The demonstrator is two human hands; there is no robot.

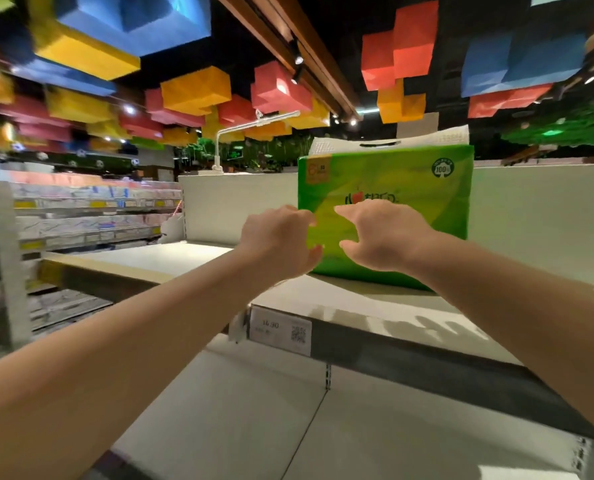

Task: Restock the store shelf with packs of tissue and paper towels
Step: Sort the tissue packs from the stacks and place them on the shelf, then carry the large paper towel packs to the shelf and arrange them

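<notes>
Tissue pack: green pack (pixel 392 188) stands upright on the top shelf (pixel 184 258), centre-right of the frame, white handle flap on top.
Left hand (pixel 278 237): at the pack's lower-left corner, fingers loosely curled beside it; firm contact cannot be told.
Right hand (pixel 385 233): in front of the pack's face, fingers spread apart, holding nothing.
Price tag (pixel 281 329): on the shelf edge, below the hands.
Ceiling: coloured blocks (pixel 195 90) across the upper frame.

Green tissue pack (pixel 410 188) — upright on the white shelf (pixel 358 299), white handle flap on top
</notes>
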